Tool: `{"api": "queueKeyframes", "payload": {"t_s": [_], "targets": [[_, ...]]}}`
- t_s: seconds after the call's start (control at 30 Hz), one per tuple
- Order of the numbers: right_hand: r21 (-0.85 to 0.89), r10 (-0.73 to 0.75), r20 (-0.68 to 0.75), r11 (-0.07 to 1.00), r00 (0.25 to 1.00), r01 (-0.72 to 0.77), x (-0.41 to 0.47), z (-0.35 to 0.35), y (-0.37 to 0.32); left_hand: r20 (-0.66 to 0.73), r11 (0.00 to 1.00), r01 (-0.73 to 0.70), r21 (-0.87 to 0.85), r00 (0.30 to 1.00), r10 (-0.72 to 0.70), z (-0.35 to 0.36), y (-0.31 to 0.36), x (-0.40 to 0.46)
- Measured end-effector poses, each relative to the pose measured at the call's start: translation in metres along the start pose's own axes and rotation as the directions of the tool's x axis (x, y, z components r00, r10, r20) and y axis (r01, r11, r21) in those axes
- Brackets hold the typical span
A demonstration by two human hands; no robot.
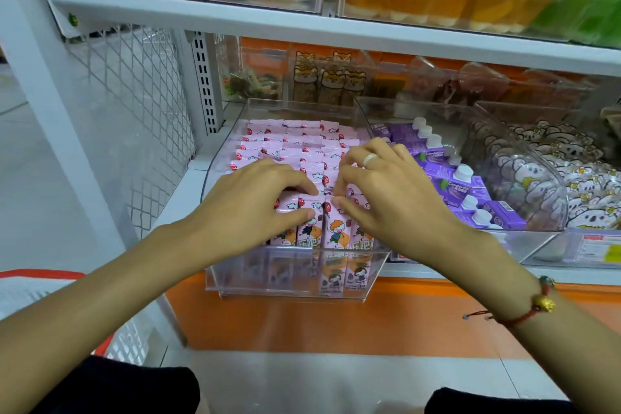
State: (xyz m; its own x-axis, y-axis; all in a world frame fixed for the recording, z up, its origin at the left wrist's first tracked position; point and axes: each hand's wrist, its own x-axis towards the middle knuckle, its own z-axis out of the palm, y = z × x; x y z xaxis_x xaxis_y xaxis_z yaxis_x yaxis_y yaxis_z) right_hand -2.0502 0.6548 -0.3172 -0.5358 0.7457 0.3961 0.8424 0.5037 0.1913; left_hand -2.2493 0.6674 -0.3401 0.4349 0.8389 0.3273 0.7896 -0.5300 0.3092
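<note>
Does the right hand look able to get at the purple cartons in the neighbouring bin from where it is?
Probably yes. The right hand pinches pink packets right beside the purple cartons, whose clear bin is open on top. Only the bin walls stand between, and nothing covers the cartons.

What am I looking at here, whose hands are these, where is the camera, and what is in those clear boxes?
No machine here: these are a person's two bare hands, filmed by one camera worn on the head, looking forward and down. The left hand and the right hand each pinch pink packets that stand in rows in a clear bin on a white shelf. In the next bin to the right lie purple cartons, and beyond those, koala bags. The right hand wears a pale ring; its wrist, a red bracelet.
</note>
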Motion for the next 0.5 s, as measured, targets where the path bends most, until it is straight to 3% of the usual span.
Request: {"api": "queueKeyframes", "payload": {"t_s": [0.07,0.13,0.2,0.27,0.33,0.4,0.5], "targets": [[0.119,0.042,-0.084,0.992,0.996,-0.032,-0.001,-0.002,-0.001,-0.001,1.0,0.005,0.018,1.0,-0.005,0.001,0.001,0.0],[0.4,0.199,-0.14,0.908,0.97,-0.128,0.0,-0.01,0.003,0.008,1.0,0.01,0.02,1.0,-0.01,0.0,0.002,0.0],[0.598,0.358,-0.244,0.787,0.901,-0.15,0.001,-0.02,0.01,-0.025,1.0,0.002,-0.025,1.0,-0.002,-0.002,0.003,0.0],[0.711,0.5,-0.31,0.687,0.809,-0.151,0.001,-0.027,0.017,-0.149,0.989,-0.009,-0.146,0.989,-0.013,-0.005,0.01,0.0],[0.8,0.612,-0.269,0.572,0.744,-0.182,0.002,-0.028,0.021,-0.254,0.952,-0.017,-0.307,0.965,-0.065,-0.006,0.02,0.0],[0.852,0.662,-0.193,0.479,0.725,-0.211,0.003,-0.024,0.021,-0.261,0.907,-0.009,-0.421,0.959,-0.112,-0.006,0.03,-0.001],[0.865,0.665,-0.176,0.456,0.726,-0.208,0.004,-0.021,0.015,-0.249,0.925,-0.02,-0.38,0.965,-0.082,-0.004,0.038,-0.005]]}}
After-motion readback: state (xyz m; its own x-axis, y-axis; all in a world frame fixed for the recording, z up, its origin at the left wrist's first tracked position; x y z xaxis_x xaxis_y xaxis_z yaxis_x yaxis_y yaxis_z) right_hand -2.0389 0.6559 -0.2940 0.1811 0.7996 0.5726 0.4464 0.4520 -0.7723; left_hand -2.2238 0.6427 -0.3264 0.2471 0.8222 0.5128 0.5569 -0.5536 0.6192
